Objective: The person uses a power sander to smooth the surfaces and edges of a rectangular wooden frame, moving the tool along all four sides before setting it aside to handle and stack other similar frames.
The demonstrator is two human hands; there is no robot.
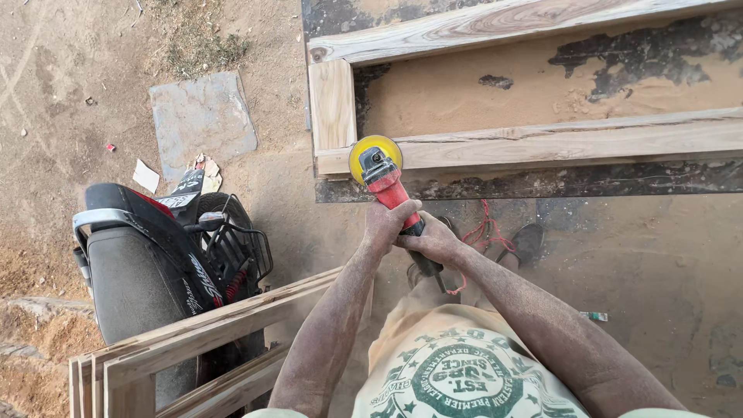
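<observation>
Two hands share one tool in the head view, and I read both as closed around it. My left hand (pixel 389 219) wraps the red body of the grinder (pixel 387 182) near its head; my right hand (pixel 433 241) grips the dark handle end just behind, the two hands touching. The yellow disc (pixel 374 157) sits on the near corner of the wooden frame (pixel 542 139), where the short end piece meets the long front rail. The frame lies flat on a dark, dusty counter (pixel 557 182).

I judge the step in hand to be sanding that corner joint, with the disc on or just at the wood; whether it truly bears on the surface I cannot tell. The next move calls for a steady two-handed hold and keeping the disc flat while it travels along the rail.

A red cord (pixel 484 228) trails below my right hand; where it runs is unclear. A motorbike (pixel 155 248) stands to the left, stacked frames (pixel 201 340) lean in front of it and run off the bottom edge. My feet are mostly hidden, one sandal (pixel 530 241) showing. The frame's far end is cut off at right.
</observation>
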